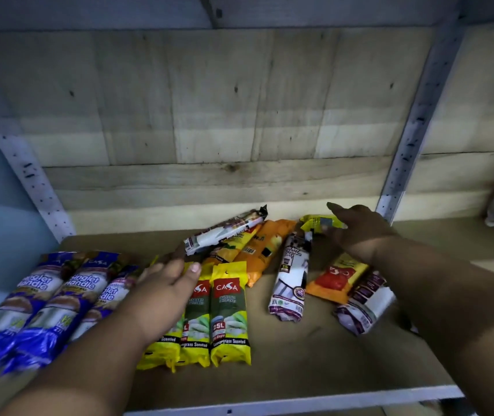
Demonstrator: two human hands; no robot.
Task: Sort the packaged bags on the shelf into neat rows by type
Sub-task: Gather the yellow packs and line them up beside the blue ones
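Observation:
Blue "Singlet Handle" bags (pixel 44 298) lie side by side at the shelf's left. Beside them stands a row of yellow-green "Casa" bags (pixel 229 313). My left hand (pixel 164 283) rests flat with fingers apart over the seam between those two rows, holding nothing. A loose heap sits behind: a white and purple bag (pixel 224 232) on top, orange bags (pixel 265 250), a white drawstring bag (pixel 292 283), a red and yellow bag (pixel 337 277), another white and purple bag (pixel 366 304). My right hand (pixel 357 229) reaches over a yellow bag (pixel 317 222) at the back, fingers on it.
The shelf board (pixel 299 370) is brown with a white front edge. Pale wooden planks (pixel 224 130) form the back wall. Perforated metal uprights (pixel 414 130) stand at the right and left. Bare board lies at the front right and behind the blue row.

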